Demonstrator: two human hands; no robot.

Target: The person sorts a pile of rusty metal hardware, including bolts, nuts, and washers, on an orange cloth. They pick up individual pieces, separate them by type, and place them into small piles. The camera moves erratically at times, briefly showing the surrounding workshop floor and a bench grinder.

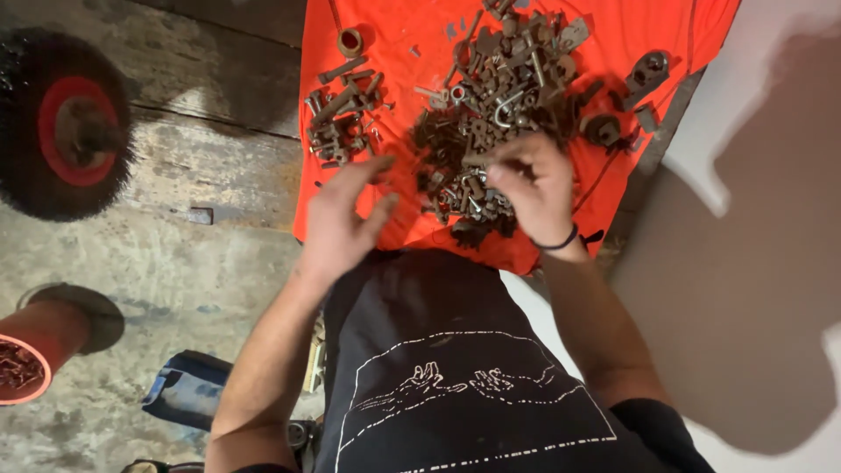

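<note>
The right hand (536, 186) was curled, fingertips pinched into a heap of rusty metal parts (491, 114); what it gripped could not be told. The left hand (342, 219) hovered open and empty, fingers spread, just left of the heap. The heap of brown bolts, brackets and hooks lay on an orange cloth (403, 44) over a worn surface (201, 166).

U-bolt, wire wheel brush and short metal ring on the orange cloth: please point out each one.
U-bolt (506, 112), head view, on its curved bend.
Wire wheel brush (74, 130), head view, on its red hub.
Short metal ring (350, 41), head view, on its rim.
</note>
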